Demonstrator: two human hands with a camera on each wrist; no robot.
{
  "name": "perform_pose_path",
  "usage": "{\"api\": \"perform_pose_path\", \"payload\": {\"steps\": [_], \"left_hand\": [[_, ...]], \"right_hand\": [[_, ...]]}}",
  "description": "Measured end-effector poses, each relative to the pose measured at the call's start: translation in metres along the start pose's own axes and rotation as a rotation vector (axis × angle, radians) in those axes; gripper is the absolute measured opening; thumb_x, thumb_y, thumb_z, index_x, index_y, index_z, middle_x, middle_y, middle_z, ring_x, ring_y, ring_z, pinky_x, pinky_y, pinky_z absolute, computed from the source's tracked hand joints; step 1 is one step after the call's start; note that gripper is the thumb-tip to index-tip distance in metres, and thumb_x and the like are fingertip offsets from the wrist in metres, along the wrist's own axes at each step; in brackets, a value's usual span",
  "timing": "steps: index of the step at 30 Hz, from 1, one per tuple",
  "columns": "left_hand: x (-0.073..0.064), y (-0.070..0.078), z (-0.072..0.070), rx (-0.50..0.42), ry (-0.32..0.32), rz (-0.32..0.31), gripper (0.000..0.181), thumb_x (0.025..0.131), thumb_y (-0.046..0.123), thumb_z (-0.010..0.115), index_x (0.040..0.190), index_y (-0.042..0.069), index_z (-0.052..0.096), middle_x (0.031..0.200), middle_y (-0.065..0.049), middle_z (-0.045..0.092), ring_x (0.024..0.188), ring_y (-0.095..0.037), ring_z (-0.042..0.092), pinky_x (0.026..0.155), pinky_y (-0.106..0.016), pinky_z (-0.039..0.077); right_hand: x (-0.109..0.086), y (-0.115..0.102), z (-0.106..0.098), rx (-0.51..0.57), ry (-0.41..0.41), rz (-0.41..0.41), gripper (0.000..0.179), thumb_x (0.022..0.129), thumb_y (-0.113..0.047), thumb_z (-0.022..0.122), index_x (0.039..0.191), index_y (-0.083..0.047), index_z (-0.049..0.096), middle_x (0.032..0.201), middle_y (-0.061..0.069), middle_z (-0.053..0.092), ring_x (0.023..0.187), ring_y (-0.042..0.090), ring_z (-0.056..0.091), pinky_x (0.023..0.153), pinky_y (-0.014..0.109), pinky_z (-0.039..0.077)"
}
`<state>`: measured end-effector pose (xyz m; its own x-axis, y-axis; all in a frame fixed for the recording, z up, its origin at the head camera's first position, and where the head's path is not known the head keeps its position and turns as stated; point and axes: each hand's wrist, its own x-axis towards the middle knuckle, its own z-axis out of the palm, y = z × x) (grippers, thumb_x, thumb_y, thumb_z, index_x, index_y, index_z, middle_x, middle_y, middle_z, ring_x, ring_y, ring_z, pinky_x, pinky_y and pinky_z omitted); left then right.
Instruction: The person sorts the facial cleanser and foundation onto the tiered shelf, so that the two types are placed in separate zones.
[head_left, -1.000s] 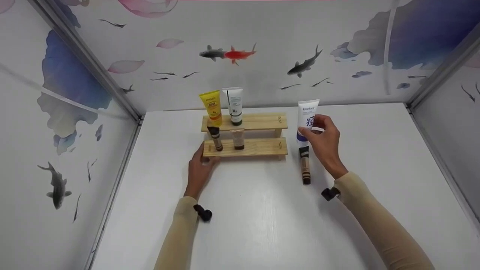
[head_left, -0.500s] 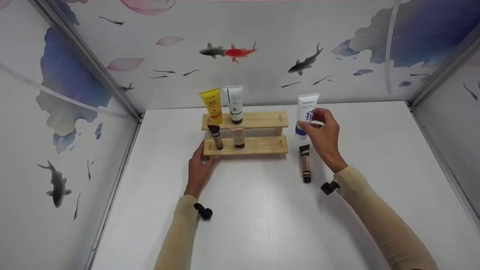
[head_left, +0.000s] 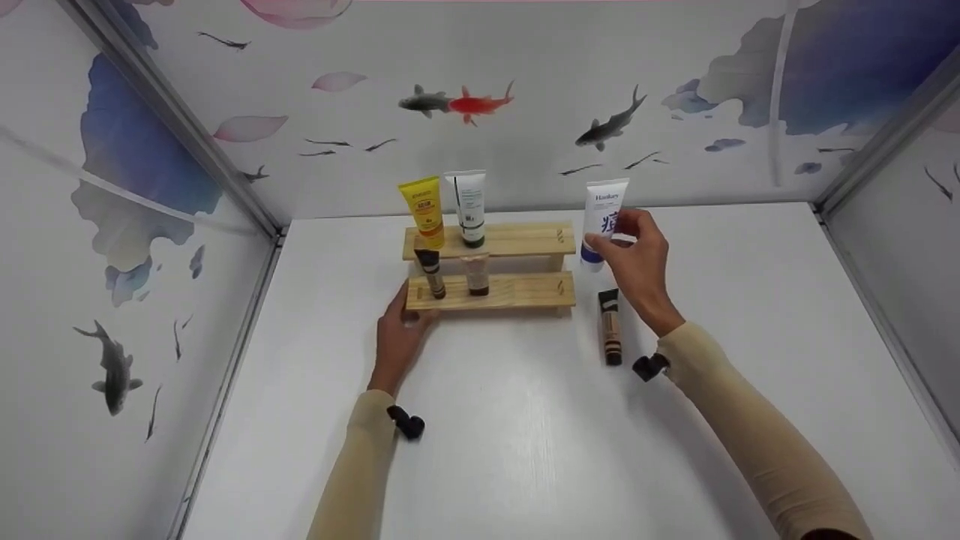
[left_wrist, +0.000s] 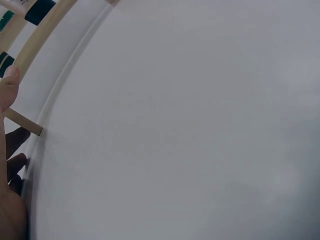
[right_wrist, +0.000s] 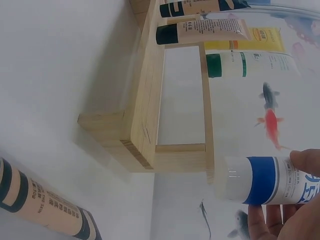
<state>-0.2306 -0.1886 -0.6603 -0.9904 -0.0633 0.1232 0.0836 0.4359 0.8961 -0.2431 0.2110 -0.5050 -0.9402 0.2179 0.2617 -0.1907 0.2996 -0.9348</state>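
My right hand pinches a white tube with a blue band, held upright just right of the wooden rack. In the right wrist view the tube's white cap is close to the upper shelf's end. My left hand grips the left end of the two-tier rack; its thumb lies at the shelf edge. On the upper shelf stand a yellow tube and a white tube with a dark cap. Below them are a slim black-ended tube and a small beige tube.
A beige tube with black ends lies on the white table, right of the rack and near my right wrist. Printed panels with fish stand behind the table and at both sides.
The white and blue tube has risen and then shifted left toward the rack with my right hand. My left hand stays at the rack's left end.
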Motion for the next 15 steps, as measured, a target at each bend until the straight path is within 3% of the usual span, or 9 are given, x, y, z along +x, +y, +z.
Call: {"api": "perform_pose_path", "payload": {"steps": [8, 15], "left_hand": [[-0.001, 0.005, 0.000, 0.023, 0.006, -0.003, 0.091, 0.101, 0.043, 0.082, 0.172, 0.011, 0.037, 0.161, -0.012, 0.059, 0.122, -0.025, 0.064, 0.115, -0.049, 0.047], [0.002, 0.002, 0.000, 0.026, -0.002, -0.015, 0.093, 0.100, 0.048, 0.081, 0.173, 0.012, 0.036, 0.168, -0.009, 0.052, 0.139, -0.024, 0.058, 0.124, -0.048, 0.041]], "right_hand": [[0.007, 0.001, 0.007, 0.011, 0.006, -0.010, 0.053, 0.098, -0.017, 0.086, 0.141, -0.001, 0.060, 0.131, 0.013, 0.066, 0.121, 0.020, 0.066, 0.104, 0.031, 0.058], [0.012, 0.001, 0.013, 0.021, 0.001, -0.036, 0.051, 0.098, -0.015, 0.086, 0.139, 0.000, 0.060, 0.129, 0.013, 0.066, 0.120, 0.022, 0.066, 0.102, 0.030, 0.059]]}}
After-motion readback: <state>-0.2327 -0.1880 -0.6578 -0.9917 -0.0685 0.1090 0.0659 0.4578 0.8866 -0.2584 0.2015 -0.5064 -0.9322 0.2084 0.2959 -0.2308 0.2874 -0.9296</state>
